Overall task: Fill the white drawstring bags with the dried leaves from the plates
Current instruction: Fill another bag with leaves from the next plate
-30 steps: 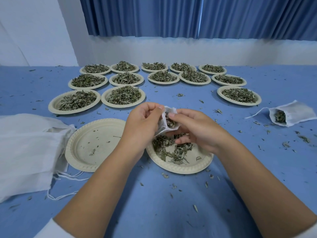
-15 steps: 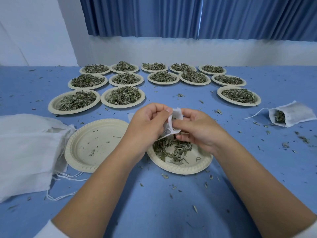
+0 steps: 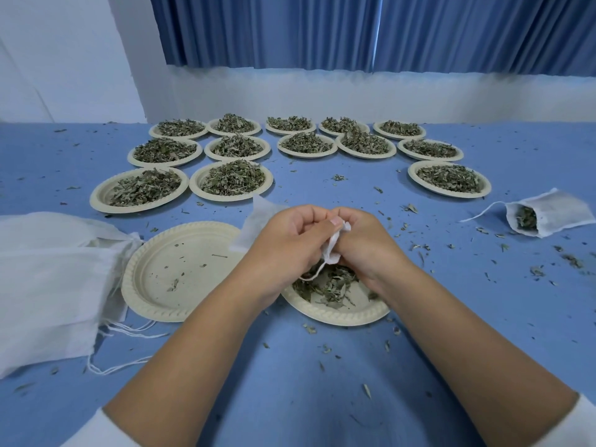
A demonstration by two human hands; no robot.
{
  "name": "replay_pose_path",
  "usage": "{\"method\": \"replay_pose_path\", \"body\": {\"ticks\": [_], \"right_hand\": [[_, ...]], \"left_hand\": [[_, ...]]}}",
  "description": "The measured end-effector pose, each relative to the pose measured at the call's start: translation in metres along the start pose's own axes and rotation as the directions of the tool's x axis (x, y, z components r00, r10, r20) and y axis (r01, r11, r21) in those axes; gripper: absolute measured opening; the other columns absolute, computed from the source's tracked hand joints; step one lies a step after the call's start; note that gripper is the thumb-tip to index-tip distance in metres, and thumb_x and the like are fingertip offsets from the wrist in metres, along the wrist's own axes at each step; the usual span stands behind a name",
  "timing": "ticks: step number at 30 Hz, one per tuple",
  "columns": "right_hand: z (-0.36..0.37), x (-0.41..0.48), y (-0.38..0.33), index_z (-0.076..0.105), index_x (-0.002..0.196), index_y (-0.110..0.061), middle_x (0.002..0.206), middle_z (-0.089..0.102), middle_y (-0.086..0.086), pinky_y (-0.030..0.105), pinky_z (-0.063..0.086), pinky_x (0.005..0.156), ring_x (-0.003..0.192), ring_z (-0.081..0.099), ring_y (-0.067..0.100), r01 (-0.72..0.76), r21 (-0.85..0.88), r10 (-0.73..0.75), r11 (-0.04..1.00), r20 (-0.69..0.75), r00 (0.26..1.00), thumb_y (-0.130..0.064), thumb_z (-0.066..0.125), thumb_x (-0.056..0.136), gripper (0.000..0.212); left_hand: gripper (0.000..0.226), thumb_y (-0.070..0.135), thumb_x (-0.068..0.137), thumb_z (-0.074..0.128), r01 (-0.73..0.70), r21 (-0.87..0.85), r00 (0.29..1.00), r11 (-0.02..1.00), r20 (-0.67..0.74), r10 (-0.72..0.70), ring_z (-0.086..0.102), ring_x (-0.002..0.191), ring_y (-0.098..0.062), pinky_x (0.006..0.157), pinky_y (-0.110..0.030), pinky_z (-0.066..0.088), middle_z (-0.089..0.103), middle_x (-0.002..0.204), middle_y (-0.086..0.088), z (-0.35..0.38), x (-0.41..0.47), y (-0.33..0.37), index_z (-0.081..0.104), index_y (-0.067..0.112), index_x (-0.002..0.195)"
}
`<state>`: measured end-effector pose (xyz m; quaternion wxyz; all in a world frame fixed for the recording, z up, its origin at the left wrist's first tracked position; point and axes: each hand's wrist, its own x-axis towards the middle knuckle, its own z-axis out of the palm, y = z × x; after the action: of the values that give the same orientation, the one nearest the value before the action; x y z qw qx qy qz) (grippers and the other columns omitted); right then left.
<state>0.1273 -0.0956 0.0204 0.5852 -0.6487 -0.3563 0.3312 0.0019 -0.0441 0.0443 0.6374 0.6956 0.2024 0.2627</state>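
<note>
Lying at the far left of the blue desk (image 3: 290, 398) is a heap of empty white bags (image 3: 48, 285), their strings trailing toward the person. Just beside it sits an almost bare plate (image 3: 180, 272) with a few crumbs. To its right, the left hand (image 3: 287, 240) has its fingers curled, pinching the bunched mouth of a small white drawstring bag (image 3: 333, 250). The right hand (image 3: 364, 243) is closed on the same cloth from the other side, knuckles nearly touching the left. The bag's gathered edge runs from the thumbs down toward the person, and a loop of its drawstring (image 3: 311, 274) hangs below. White fabric also shows behind the left hand, though whether it is the same bag is unclear. Both hands are above a near plate (image 3: 335, 312) that carries a thin layer of dried leaves (image 3: 329, 288). Far right, well apart, a filled bag (image 3: 554, 217) lies on its side, long axis across the desk, open mouth facing left, string stretched leftward.
</note>
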Motion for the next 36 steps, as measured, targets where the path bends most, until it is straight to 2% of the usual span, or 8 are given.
{"method": "replay_pose_path", "body": {"ticks": [4,9,14,21,25,29,32,36], "right_hand": [[0.002,0.001,0.001,0.06,0.073,-0.009,0.063,0.062,0.004,0.026,0.05,0.06,0.066,0.059,0.017,0.023,-0.049,-0.025,0.999,-0.038,0.999,0.008,0.058,0.08,0.019],[-0.005,-0.002,-0.007,0.073,0.09,-0.013,0.08,0.074,0.003,0.018,0.053,0.059,0.07,0.068,0.011,-0.042,0.085,0.028,0.996,0.161,0.987,-0.01,0.068,0.088,0.006],[-0.027,-0.005,-0.019,0.072,0.08,-0.021,0.073,0.07,-0.005,0.017,0.042,0.048,0.057,0.053,0.01,0.015,-0.218,0.011,0.976,0.116,0.993,-0.034,0.061,0.095,0.023],[-0.034,-0.004,-0.018,0.075,0.088,-0.022,0.073,0.067,-0.009,0.012,0.039,0.051,0.054,0.049,0.002,0.096,-0.523,-0.039,0.847,0.118,0.992,-0.019,0.055,0.093,0.021],[-0.036,-0.003,-0.012,0.065,0.115,-0.028,0.112,0.059,-0.011,0.019,0.04,0.076,0.089,0.053,-0.001,0.177,-0.812,-0.037,0.556,0.188,0.981,-0.035,0.064,0.089,0.026],[-0.035,-0.009,-0.014,0.056,0.129,-0.037,0.119,0.049,-0.024,0.019,0.038,0.093,0.113,0.048,-0.002,0.198,-0.784,0.132,0.588,0.334,0.933,-0.06,0.074,0.073,0.062],[-0.033,-0.01,-0.011,0.053,0.132,-0.041,0.114,0.044,-0.032,0.002,0.036,0.076,0.091,0.045,-0.024,0.312,-0.762,0.105,0.568,0.443,0.89,-0.052,0.082,0.069,0.071],[-0.021,-0.008,-0.003,0.056,0.133,-0.032,0.124,0.052,-0.017,-0.002,0.033,0.07,0.072,0.041,-0.032,0.374,-0.738,-0.026,0.562,0.436,0.899,-0.036,0.081,0.077,0.062]], "left_hand": [[0.017,0.014,0.098,0.053,0.008,-0.056,0.998,0.998,-0.061,-0.011,0.03,0.032,0.0,0.036,-0.01,0.027,0.043,0.042,0.013,0.002,0.002,-0.002,0.066,0.003,0.099],[0.012,0.015,0.099,0.053,-0.016,-0.065,0.973,0.998,-0.231,0.0,0.034,0.033,0.001,0.037,-0.01,0.029,0.042,0.041,0.013,-0.003,0.005,-0.004,0.061,0.008,0.093],[0.014,0.015,0.1,0.051,-0.026,-0.117,0.936,0.993,-0.35,-0.017,0.028,0.037,-0.005,0.037,-0.014,0.027,0.04,0.043,0.01,-0.015,0.009,-0.003,0.061,0.012,0.09],[0.016,0.015,0.1,0.05,-0.04,-0.141,0.932,0.989,-0.363,-0.015,0.028,0.037,-0.005,0.037,-0.013,0.025,0.039,0.042,0.01,-0.016,0.011,-0.004,0.062,0.013,0.089],[0.014,0.014,0.1,0.05,-0.049,-0.148,0.932,0.988,-0.362,-0.009,0.028,0.035,-0.004,0.037,-0.013,0.025,0.04,0.042,0.01,-0.017,0.011,-0.005,0.061,0.012,0.091],[0.014,0.016,0.099,0.052,-0.049,-0.131,0.931,0.99,-0.365,-0.002,0.029,0.037,-0.005,0.037,-0.013,0.026,0.04,0.043,0.009,-0.018,0.012,-0.007,0.061,0.014,0.089],[0.014,0.016,0.099,0.053,-0.052,-0.126,0.931,0.991,-0.364,0.003,0.029,0.037,-0.005,0.037,-0.013,0.026,0.039,0.042,0.009,-0.019,0.013,-0.009,0.061,0.014,0.089],[0.013,0.016,0.099,0.053,-0.053,-0.123,0.933,0.991,-0.361,0.005,0.027,0.037,-0.005,0.037,-0.014,0.025,0.037,0.043,0.01,-0.019,0.013,-0.01,0.061,0.015,0.089]]}}
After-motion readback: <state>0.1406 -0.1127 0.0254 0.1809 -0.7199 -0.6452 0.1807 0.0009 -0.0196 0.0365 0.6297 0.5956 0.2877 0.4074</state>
